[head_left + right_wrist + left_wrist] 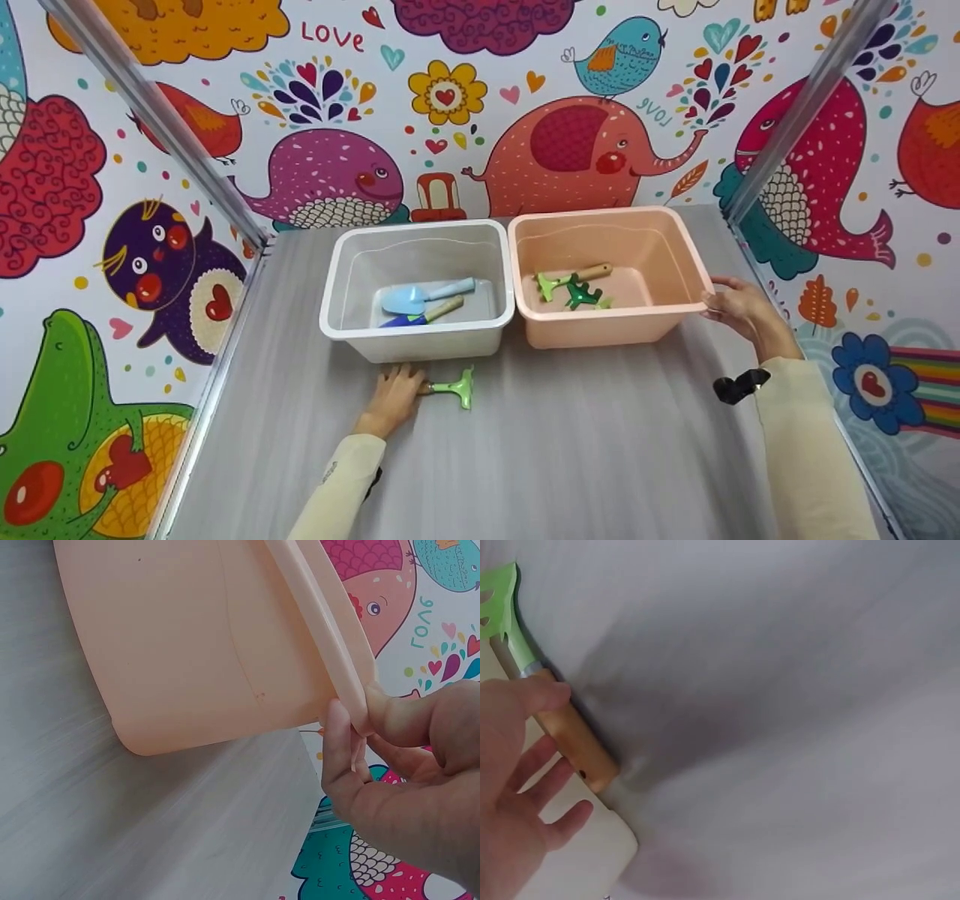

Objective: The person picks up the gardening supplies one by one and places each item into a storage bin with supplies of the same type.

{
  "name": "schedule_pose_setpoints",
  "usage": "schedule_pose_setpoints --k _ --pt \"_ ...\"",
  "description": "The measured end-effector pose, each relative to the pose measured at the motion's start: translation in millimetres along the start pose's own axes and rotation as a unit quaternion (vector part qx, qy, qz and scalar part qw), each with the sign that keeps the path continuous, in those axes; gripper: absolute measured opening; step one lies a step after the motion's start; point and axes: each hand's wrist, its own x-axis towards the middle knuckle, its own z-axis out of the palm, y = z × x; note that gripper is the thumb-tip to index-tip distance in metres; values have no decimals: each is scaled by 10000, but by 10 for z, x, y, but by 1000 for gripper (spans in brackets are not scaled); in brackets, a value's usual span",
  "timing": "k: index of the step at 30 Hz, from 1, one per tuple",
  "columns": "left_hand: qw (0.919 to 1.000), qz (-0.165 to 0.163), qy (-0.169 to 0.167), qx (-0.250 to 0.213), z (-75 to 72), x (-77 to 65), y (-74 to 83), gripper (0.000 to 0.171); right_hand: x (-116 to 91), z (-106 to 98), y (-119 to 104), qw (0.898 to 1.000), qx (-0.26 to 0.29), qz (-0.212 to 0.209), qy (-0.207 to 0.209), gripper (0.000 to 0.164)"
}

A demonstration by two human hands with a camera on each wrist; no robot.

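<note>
My left hand point(395, 397) holds the wooden handle point(576, 739) of a small toy garden rake point(459, 388) with a light green head, just in front of the white bin point(420, 346). In the left wrist view the thumb lies over the handle and the fingers are on its other side. At the far right, my right hand point(739, 307) pinches the front right corner of the peach bin's rim point(319, 619) between thumb and fingers. Inside the peach bin point(600, 331) are a light green rake point(551, 286) with a wooden handle and a dark green tool head point(581, 294).
In the white bin lie a light blue shovel point(409, 300) and a dark blue tool point(409, 320) with a wooden handle. Both bins stand side by side at the back of the grey table point(570, 450). Metal posts point(795, 112) and cartoon-printed walls point(450, 172) enclose the table.
</note>
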Motion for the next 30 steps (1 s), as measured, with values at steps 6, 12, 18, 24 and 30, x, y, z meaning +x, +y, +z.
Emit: schedule_pose_setpoints --k 6,12,18,24,30 --pt "9998 -105 122 -85 61 19 21 17 -5 0 1 9998 195 -42 -32 73" --pt "9997 -203 152 6 79 37 60 17 -5 5 -7 9998 195 16 -1 72" --pt "9993 -235 204 227 127 24 86 17 2 11 -7 9998 195 57 -26 71" --pt "9982 -213 293 481 161 29 105 15 -3 11 -8 9999 92 46 -40 72" --pt "9966 -168 468 664 185 33 112 17 -9 7 -14 10000 54 47 -49 74"
